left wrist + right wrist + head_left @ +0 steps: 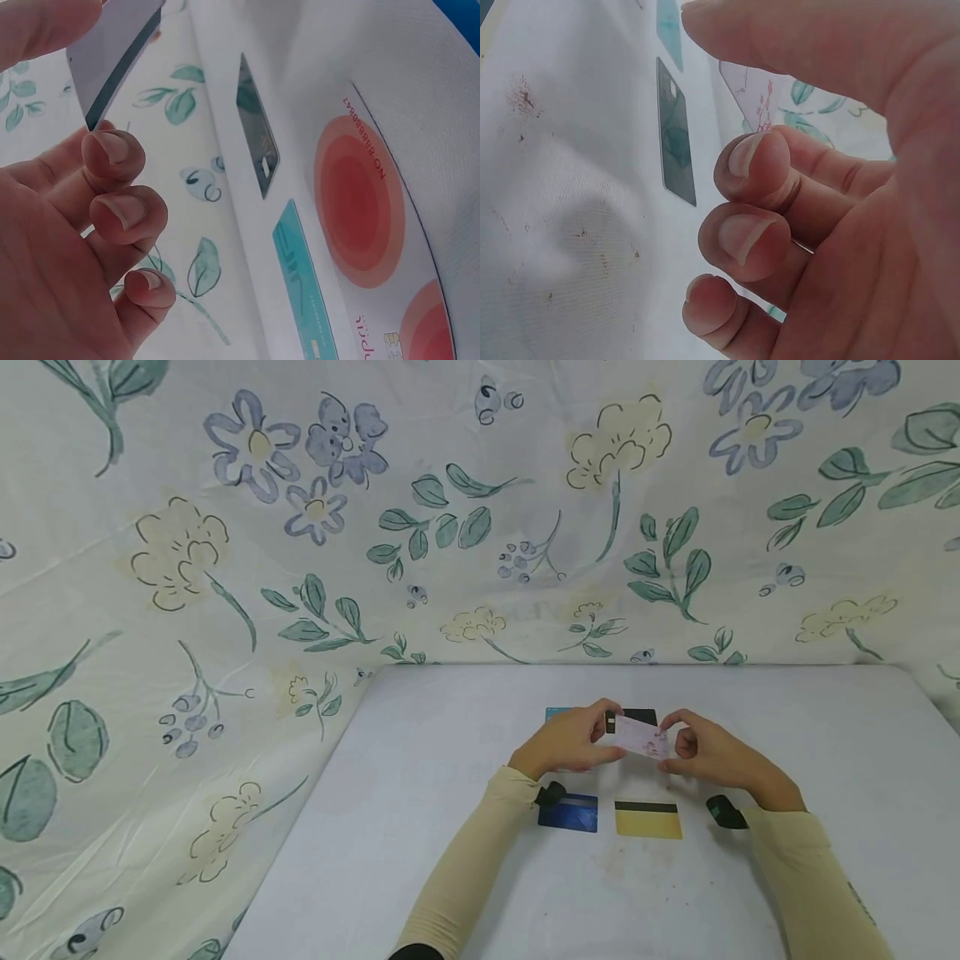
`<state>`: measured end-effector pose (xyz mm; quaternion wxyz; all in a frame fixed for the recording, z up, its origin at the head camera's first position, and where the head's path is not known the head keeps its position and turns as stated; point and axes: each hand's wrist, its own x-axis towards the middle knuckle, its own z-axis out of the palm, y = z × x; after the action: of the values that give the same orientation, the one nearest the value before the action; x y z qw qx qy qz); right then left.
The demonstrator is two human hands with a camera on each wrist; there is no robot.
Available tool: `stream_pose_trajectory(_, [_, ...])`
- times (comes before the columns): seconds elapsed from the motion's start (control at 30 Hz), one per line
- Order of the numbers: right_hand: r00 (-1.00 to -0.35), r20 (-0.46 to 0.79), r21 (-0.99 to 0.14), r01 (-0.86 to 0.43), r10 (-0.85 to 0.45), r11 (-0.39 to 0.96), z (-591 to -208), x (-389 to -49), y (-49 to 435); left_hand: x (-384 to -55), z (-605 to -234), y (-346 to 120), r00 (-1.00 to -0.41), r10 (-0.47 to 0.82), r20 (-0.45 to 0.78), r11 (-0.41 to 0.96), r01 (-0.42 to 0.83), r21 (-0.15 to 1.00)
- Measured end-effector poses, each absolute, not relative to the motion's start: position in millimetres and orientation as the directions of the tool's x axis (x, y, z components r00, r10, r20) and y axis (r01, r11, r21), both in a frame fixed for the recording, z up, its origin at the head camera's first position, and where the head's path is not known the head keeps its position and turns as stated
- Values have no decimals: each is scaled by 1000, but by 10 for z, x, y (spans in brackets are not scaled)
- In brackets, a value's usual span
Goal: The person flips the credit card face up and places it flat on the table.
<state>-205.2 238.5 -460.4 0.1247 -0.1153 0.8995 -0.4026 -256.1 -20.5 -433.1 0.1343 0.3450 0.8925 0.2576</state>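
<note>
A pale pink card [639, 737] with a floral print is held up over the white table between two hands. My left hand [564, 740] grips its left end, thumb low and forefinger high. At the right end, the thumb and forefinger of my right hand [716, 758] hold the card by its corners. The left wrist view shows a dark stripe across the back of the card [112, 64]. My right hand's other fingers curl below the card [756, 94] in the right wrist view. Behind it lies a black card [641, 717], partly covered.
On the white table [420, 760] lie a teal card [298, 274], a white card with red circles [360, 202] partly under my left hand, a blue card [567, 815] and a yellow card [648, 823] with a black stripe. A floral cloth [525, 602] hangs behind.
</note>
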Motion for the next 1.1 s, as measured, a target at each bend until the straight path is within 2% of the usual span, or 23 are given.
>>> stream_pose_trajectory(0.73, [-928, -149, -785, -100, -342, 611, -4695, -2083, 2407, -2585, -4440, -157, -743, 656, -136, 736, 588, 336])
stream_pose_trajectory(1.1, [-916, -171, -786, -95, -363, 611, -4735, -2124, 2422, -2604, -4487, -119, -754, 633, -175, 764, 572, 299])
